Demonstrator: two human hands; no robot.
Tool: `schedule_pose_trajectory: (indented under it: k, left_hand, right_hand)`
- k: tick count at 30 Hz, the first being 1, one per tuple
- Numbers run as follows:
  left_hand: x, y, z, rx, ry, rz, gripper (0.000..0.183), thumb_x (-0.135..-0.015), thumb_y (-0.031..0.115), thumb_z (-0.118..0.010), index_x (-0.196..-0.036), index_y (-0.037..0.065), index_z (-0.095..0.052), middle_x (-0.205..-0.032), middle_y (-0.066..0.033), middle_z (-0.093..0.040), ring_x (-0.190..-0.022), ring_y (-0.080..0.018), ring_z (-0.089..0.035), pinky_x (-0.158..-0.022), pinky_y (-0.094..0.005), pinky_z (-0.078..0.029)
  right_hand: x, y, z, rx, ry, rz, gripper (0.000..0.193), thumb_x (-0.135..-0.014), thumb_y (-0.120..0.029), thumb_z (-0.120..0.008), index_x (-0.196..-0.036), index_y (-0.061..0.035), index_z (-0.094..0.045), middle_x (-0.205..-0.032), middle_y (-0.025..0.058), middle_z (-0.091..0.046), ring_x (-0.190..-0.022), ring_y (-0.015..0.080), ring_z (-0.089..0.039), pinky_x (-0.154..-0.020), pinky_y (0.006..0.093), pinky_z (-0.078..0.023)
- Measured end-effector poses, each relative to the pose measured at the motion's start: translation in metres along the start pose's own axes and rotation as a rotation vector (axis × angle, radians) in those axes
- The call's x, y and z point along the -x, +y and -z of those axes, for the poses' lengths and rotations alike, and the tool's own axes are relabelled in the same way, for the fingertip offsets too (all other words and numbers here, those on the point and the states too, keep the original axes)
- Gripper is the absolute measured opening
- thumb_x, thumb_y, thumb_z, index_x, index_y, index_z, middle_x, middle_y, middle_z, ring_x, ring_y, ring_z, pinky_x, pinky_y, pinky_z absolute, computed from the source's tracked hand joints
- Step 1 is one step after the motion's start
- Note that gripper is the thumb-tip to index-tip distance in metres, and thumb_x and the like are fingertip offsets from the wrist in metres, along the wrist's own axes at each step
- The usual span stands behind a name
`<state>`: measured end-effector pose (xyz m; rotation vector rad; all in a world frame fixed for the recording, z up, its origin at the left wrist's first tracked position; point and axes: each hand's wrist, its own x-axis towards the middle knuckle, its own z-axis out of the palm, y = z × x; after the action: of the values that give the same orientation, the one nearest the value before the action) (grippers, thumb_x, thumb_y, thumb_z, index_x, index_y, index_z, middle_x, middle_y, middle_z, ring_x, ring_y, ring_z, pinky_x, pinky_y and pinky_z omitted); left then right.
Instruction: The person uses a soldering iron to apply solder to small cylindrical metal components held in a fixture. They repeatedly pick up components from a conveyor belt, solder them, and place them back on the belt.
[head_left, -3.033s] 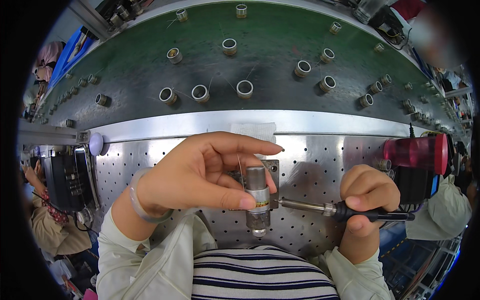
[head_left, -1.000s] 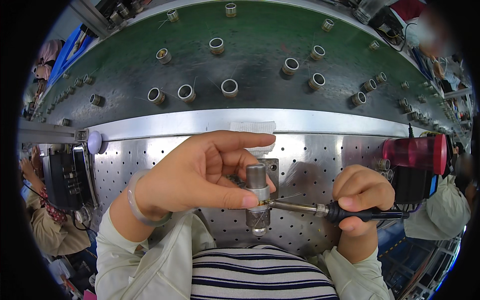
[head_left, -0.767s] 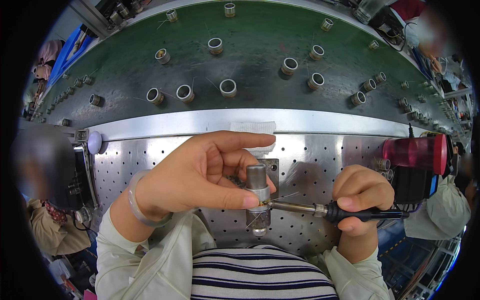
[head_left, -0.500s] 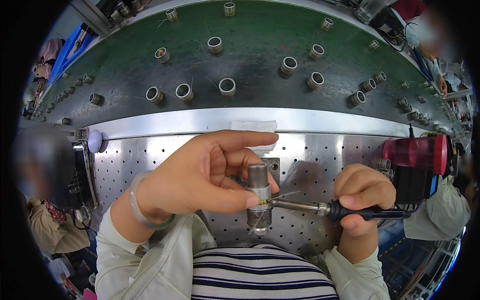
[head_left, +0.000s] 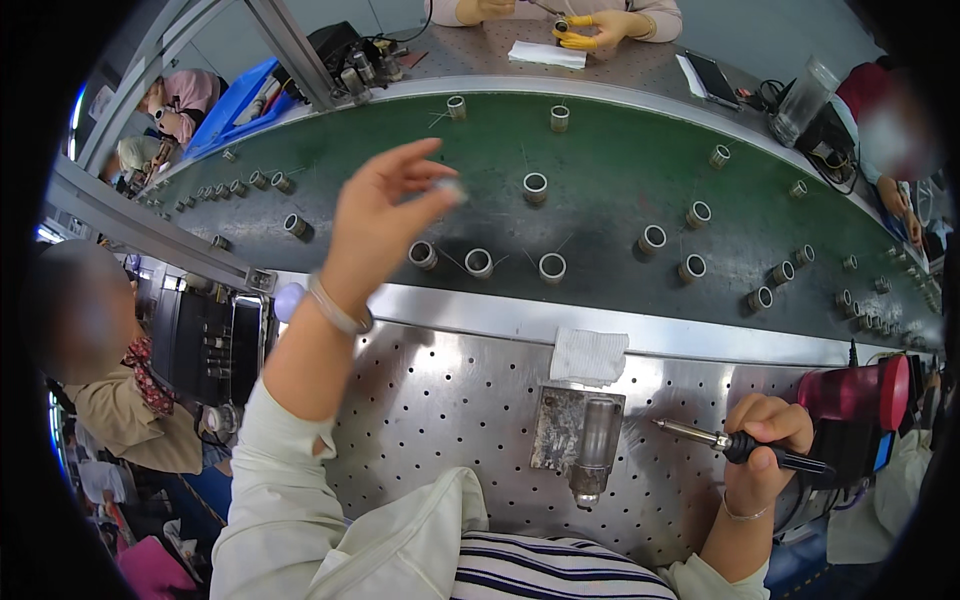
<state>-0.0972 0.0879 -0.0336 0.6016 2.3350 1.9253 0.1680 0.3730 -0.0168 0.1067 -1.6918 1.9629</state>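
Over the near half of the green belt my left hand [head_left: 375, 225] is raised, its thumb and fingers pinching a small grey metal ring [head_left: 451, 190] that is smeared by motion. Much of the ring is hidden by the fingers. My right hand [head_left: 765, 435] is closed round the black handle of a soldering iron [head_left: 690, 432], whose bare metal tip points left toward the fixture. On the perforated metal worktop a stained metal block [head_left: 557, 430] carries a grey cylindrical post [head_left: 600, 435] with a rounded silver end; no ring shows on it, and neither hand touches it.
Several short metal rings with thin wires, one a ring [head_left: 535, 188], stand on the belt [head_left: 600, 180]. A folded white cloth [head_left: 590, 357] lies behind the block. At right is a pink container [head_left: 850, 392]. A person's yellow-covered fingers [head_left: 590, 30] work across the belt; other people sit at both sides.
My left hand has left the post and reached up and left over the belt. The ring is off the post. The soldering iron has drawn away from it, and the view has shifted.
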Motion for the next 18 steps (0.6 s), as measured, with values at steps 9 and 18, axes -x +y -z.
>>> schedule_pose_trajectory:
  k: [9,18]
  left_hand:
    - [-0.061,-0.084,0.155,-1.089,0.373,0.02,0.043,-0.073,0.012,-0.075,-0.113,0.003,-0.062,-0.106,-0.0102,-0.064,-0.089,-0.0164,-0.06,-0.078,-0.0275,-0.049]
    - [0.027,0.021,0.029,-0.629,-0.252,-0.35,0.037,-0.07,0.008,-0.074,-0.107,0.009,-0.066,-0.108,-0.0067,-0.059,-0.101,-0.0219,-0.054,-0.085,-0.0324,-0.044]
  right_hand:
    - [0.0,0.009,-0.003,-0.022,-0.037,-0.063,0.028,-0.075,-0.015,-0.077,-0.084,0.0011,-0.057,-0.066,0.0074,-0.055,-0.053,0.0142,-0.049,-0.049,0.0245,-0.038]
    - [0.001,0.006,-0.005,0.061,-0.014,-0.127,0.032,-0.077,-0.025,-0.076,-0.08,-0.0022,-0.054,-0.066,0.005,-0.051,-0.054,0.0139,-0.044,-0.048,0.0247,-0.034]
